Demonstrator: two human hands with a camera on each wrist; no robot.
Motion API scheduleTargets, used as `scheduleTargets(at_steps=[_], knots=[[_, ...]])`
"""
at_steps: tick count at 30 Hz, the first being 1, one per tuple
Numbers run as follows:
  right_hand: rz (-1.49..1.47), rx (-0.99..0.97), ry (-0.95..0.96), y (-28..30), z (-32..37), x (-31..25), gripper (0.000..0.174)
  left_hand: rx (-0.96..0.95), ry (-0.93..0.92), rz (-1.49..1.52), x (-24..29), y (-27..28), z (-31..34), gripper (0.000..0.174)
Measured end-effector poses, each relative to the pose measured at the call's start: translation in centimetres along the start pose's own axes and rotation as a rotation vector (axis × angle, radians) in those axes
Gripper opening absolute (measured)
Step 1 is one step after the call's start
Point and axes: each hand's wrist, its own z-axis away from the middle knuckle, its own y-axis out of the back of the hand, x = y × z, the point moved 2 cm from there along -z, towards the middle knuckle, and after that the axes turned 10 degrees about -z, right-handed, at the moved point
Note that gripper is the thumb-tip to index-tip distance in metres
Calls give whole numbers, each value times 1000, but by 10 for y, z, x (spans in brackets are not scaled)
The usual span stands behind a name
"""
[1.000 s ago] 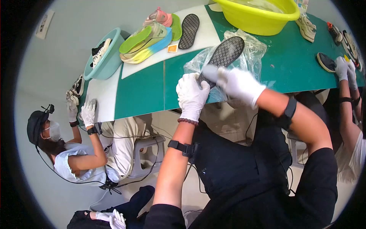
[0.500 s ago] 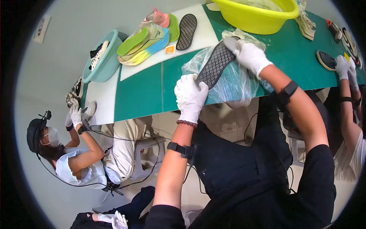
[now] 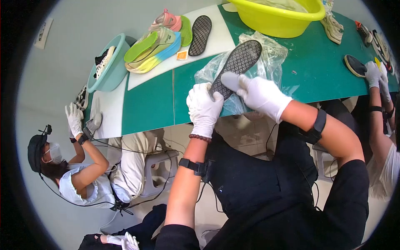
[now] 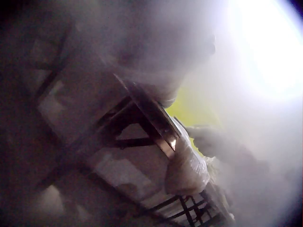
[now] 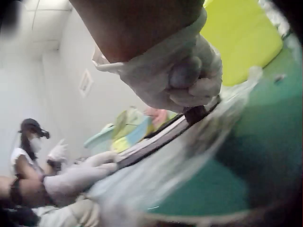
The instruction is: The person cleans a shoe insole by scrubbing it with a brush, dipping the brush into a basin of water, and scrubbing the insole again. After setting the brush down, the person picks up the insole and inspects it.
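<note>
A black shoe sole (image 3: 238, 62) with a pale diamond pattern is tilted over crumpled clear plastic on the table. My gloved left hand (image 3: 203, 104) grips its near end, thumb over the edge. A grey-backed brush (image 3: 230, 81) is in my gloved right hand (image 3: 264, 96), laid over the lower part of the sole. In the right wrist view, the right hand (image 5: 189, 78) curls round the handle, and dark bristles (image 5: 195, 115) meet the sole (image 5: 156, 144); the left hand (image 5: 78, 179) holds the near end. The left wrist view is hazy.
Clear plastic (image 3: 273, 58) spreads under the sole. A yellow basin (image 3: 275, 21) stands behind it. Leftward are another black sole (image 3: 200, 35), colourful shoe parts (image 3: 154, 50) on a white board and a teal basin (image 3: 109, 68). People work on both sides; the table's front edge is near my hands.
The brush in my right hand went up to the sole's far end, then came back down toward my left hand. My left hand keeps its grip.
</note>
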Motion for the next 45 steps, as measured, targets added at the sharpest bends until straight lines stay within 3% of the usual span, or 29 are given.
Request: scheduleTargets(at_steps=[2,4,5,6,8,10,12,14,17,18,20,21,23,24,27,28,30,32,34,37,38,40,42,44,45], knots=[[-141,118,-140,19,-25,26,38,-4,-6,12,-2,0,5,31],[-140,166,-278,43,-59,62,40,3,-4,28,-1,2,3,31],[-278,116,-327,42,-64,64,39,-9,1,14,0,3,4,31],[-80,227,-159,37,-52,41,37,-18,-1,1,-2,1,4,31],[-38,38,11,23,-13,-9,37,-28,2,1,0,1,1,31],[-105,-33,-19,-1,-1,-10,37,-43,9,11,0,2,3,30],[-144,149,-52,2,-21,32,37,-3,-1,33,-1,-2,0,30],[-188,222,-258,33,-56,69,44,15,-10,42,-2,0,6,30],[-146,95,-142,32,-42,28,50,18,-16,31,-2,1,4,30],[-242,10,31,30,-19,-12,49,-3,-8,26,-1,1,4,30],[-97,-89,21,-5,-5,-13,43,-45,11,9,-2,-1,2,29],[-82,97,20,-17,-20,10,39,-21,4,14,-3,-2,-1,29],[-73,231,19,11,-59,59,40,4,-11,20,-4,-2,2,30],[-275,197,-289,37,-73,67,41,14,-13,22,-4,-2,2,30],[-279,68,-200,42,-52,12,49,41,-27,26,-4,-1,2,31],[-245,11,-25,26,-35,-6,55,16,-21,24,-3,1,3,31],[-127,-180,-37,4,-14,-16,58,-24,-9,20,-3,1,1,31],[-292,105,-156,30,-19,-6,48,9,-6,38,-4,-2,0,31],[-199,158,-295,43,-66,62,52,5,5,49,-6,-3,5,31],[-257,44,-253,47,-45,9,53,-51,29,49,-5,-2,2,33],[-313,137,130,10,-41,13,52,-67,35,54,-4,-2,2,33],[-58,-98,-2,-8,-12,-12,57,-98,54,63,-5,-2,2,33],[-240,127,15,-4,-28,19,46,-31,35,70,-5,-5,1,32],[-240,198,-290,32,-66,58,45,-15,32,74,-4,-5,5,32],[-237,181,-279,39,-67,52,44,-20,36,74,-5,-4,4,32]])
